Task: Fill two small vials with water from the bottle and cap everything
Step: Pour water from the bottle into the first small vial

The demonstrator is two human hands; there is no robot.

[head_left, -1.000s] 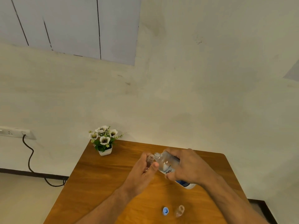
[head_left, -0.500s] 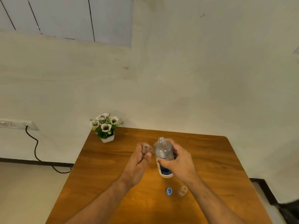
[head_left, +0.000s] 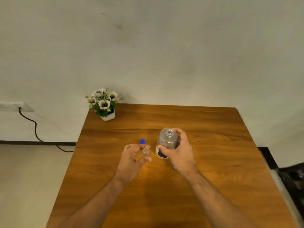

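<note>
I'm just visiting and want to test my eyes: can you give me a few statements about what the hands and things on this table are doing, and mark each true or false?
1. The right hand holds the bottle upright. True.
2. The bottle has its cap on. False: its neck is open.
3. The left hand holds a small vial. True.
4. The vial is capped. False: its mouth is open; a blue cap lies on the table beyond the left hand.
5. The potted flowers stand at the table's near right corner. False: they stand at the far left corner, by the wall.
</note>
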